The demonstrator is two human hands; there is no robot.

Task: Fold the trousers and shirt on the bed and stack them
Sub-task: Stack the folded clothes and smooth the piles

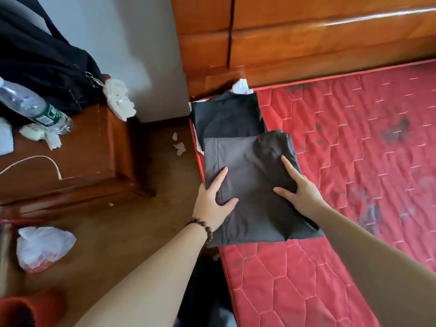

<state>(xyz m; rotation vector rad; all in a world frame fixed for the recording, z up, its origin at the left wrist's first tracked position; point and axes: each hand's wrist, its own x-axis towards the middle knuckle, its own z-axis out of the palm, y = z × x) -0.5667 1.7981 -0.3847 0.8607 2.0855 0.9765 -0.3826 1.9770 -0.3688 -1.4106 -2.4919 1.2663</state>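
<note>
**Two folded garments at the bed's edge, both hands on the nearer one**

Left of the bed (354, 149) stands a wooden nightstand (94, 161). On it lie a plastic bottle (35, 109) on its side, crumpled white tissues (120, 100), dark clothing (42, 62) and a white cable (35, 161). On the floor below the nightstand sits a white plastic bag (42, 249), and small paper scraps (179, 147) lie on the floor between nightstand and bed.

At the left edge of the bed, near the wooden headboard (306, 38), lies a folded dark garment (226, 116). A folded grey garment (250, 175) overlaps its near end; which is the shirt and which the trousers cannot be told.

The left hand (212, 201), with a bead bracelet (200, 226) at the wrist, grips the grey garment's left edge, thumb on top and fingers spread. The right hand (299, 192) rests on its right side, forefinger straight, thumb out, the other fingers tucked into the cloth.

The red quilted mattress carries dark stains (396, 131) to the right.
</note>
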